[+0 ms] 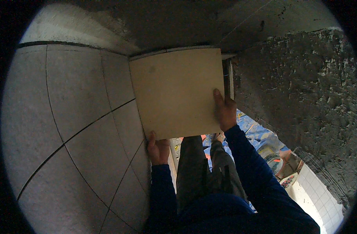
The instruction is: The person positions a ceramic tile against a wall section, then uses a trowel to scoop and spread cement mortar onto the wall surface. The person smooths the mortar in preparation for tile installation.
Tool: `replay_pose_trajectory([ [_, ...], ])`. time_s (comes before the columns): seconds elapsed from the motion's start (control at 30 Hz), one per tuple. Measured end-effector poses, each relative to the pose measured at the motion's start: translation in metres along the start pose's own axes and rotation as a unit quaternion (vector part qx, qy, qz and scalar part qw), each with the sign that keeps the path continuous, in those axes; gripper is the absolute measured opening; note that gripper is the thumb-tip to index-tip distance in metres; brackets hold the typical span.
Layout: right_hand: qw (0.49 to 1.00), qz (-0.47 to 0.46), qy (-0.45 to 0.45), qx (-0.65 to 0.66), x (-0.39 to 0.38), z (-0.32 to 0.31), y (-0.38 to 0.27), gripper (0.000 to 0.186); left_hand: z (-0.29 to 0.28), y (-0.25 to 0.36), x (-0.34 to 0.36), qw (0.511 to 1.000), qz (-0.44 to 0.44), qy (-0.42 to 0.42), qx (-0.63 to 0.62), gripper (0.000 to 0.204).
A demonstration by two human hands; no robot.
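Note:
A large square beige tile (176,87) fills the middle of the head view, its left edge along a tiled wall (84,93) and its far edge at a narrow ledge. My left hand (159,150) holds the tile at its lower left corner, thumb at the edge and the other fingers partly hidden below it. My right hand (226,111) grips the right edge, its thumb on the face and the other fingers out of sight behind.
Rough dark cement (311,93) covers the right wall. Below lie a blue plastic sheet (250,126), a bucket (273,162) and small pale tiles (317,189) along the lower right. My legs stand below the tile; a plain plastered surface (174,21) runs across the top.

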State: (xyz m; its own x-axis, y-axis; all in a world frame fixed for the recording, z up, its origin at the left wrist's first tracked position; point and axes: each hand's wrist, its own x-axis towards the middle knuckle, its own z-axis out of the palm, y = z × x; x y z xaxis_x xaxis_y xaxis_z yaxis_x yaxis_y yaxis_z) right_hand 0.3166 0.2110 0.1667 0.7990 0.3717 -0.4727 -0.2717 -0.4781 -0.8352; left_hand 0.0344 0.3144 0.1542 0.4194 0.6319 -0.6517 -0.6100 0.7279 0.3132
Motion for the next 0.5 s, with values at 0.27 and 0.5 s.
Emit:
replay_pose_trajectory([
  [0.27,0.999,-0.029,0.039,0.002,0.006,0.002,0.026,0.061,0.007,-0.001,0.001,0.999,-0.007,-0.053,-0.004,0.041],
  [0.5,1.000,0.011,-0.029,0.008,-0.003,-0.002,0.013,0.053,0.009,0.005,-0.001,0.997,-0.048,0.017,-0.056,0.038],
])
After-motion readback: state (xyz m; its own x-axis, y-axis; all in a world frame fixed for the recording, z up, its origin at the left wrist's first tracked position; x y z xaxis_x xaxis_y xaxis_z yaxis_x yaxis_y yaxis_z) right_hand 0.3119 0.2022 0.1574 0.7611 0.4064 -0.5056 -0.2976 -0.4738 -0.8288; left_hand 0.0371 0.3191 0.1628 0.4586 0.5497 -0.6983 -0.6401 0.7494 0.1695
